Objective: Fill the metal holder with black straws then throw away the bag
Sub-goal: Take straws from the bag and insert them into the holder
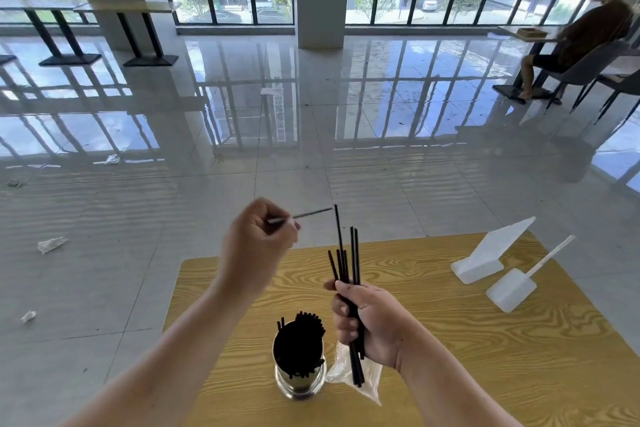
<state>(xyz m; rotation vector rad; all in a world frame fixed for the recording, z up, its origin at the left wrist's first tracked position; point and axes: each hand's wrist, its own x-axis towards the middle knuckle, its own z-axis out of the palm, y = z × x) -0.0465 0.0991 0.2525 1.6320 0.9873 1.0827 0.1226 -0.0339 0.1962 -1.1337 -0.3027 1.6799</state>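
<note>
A shiny metal holder (300, 384) stands upright near the front of the wooden table (485, 340), packed with black straws (300, 340). My right hand (372, 324) is shut on a bunch of several black straws (346, 260), held upright just right of the holder. A clear plastic bag (349, 371) hangs under that hand, beside the holder. My left hand (258, 243) is raised above the table's far left edge, pinching a single straw (310, 214) that points to the right and is blurred.
A white plastic stand (488, 253) and a white scoop (519, 284) lie at the table's far right. Crumpled wrappers (51, 244) litter the glossy tiled floor on the left. A person (585, 35) sits at another table at the far right.
</note>
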